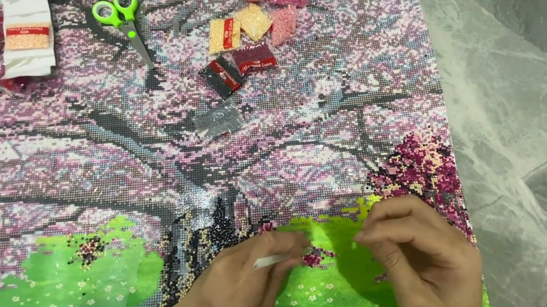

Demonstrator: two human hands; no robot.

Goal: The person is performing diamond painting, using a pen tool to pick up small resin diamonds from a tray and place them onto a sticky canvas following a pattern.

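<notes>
Left hand [241,283] pinches white applicator pen [273,261], tip angled low to press beads | right hand [422,266] loosely curled, grasping nothing I can see — steadying diamond-painting canvas [149,160] | bead packets [250,31], green scissors [124,16] parked up top, within reach

Scissors [123,18] on canvas [116,149] far-left; bead packets [250,27] right of them; both hands near edge, floor [529,135] right.

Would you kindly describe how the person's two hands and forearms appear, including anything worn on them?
Both the left hand and the right hand are bare: no gloves, rings or watch show. No sleeves reach the visible wrists. The fingers show short, unpainted nails.
</notes>
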